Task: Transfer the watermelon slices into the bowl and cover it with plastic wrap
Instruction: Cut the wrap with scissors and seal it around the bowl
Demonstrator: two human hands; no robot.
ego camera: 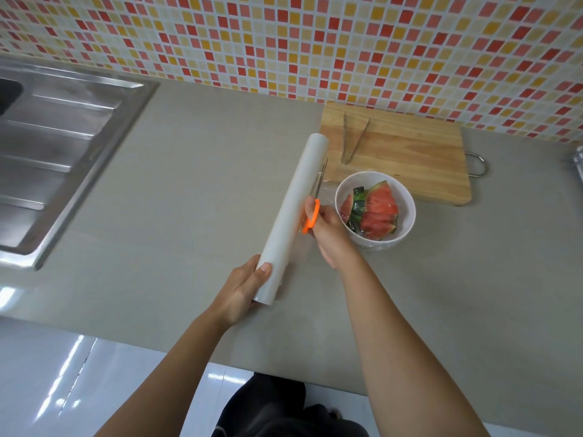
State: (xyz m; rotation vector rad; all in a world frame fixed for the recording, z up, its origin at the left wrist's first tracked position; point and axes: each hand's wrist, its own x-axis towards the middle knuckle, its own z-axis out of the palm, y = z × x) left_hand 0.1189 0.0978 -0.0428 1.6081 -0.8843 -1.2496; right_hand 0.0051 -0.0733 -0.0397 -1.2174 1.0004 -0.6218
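A white bowl (407, 203) on the grey counter holds several watermelon slices (377, 212), red flesh with green rind. A clear sheet of plastic wrap (329, 187) stretches from the bowl's top to the white roll of plastic wrap (293, 209), which lies slanted just left of the bowl. My left hand (243, 288) grips the roll's near end. My right hand (328, 234) holds orange-handled scissors (312, 216), their blades pointing away along the film between roll and bowl.
A wooden cutting board (410, 152) with metal tongs (353, 137) lies behind the bowl against the tiled wall. A steel sink with drainboard (60, 146) takes up the left. A metal object (577, 162) shows at the right edge. The counter's front edge is near me.
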